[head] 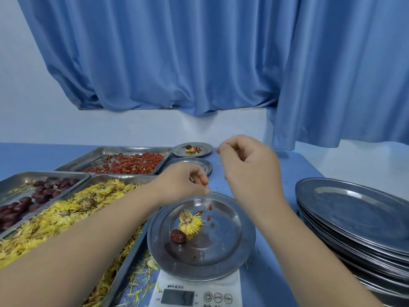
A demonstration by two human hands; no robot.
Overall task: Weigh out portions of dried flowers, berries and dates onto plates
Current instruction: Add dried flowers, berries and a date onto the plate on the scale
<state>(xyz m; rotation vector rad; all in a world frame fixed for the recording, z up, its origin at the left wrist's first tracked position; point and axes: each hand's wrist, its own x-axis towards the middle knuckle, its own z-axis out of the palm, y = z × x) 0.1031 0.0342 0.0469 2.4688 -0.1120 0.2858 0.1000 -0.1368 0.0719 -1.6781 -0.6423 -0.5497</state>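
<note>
Over the far rim of the round steel plate (232,247), the left hand (186,182) pinches small red berries (207,185); beyond it, the right hand (247,165) curls, hold unclear.

From my remote station I record a pale white wall (132,127) across the rear, with a light-blue curtain (177,63) hanging in heavy folds over its upper part, its hem bunched at a narrow ledge. A second curtain panel (343,85) of the same cloth hangs lower on the right, overlapping the first. The work table (294,171) has a plain blue surface and meets the wall; I note even, soft lighting with only faint shadows.
</note>
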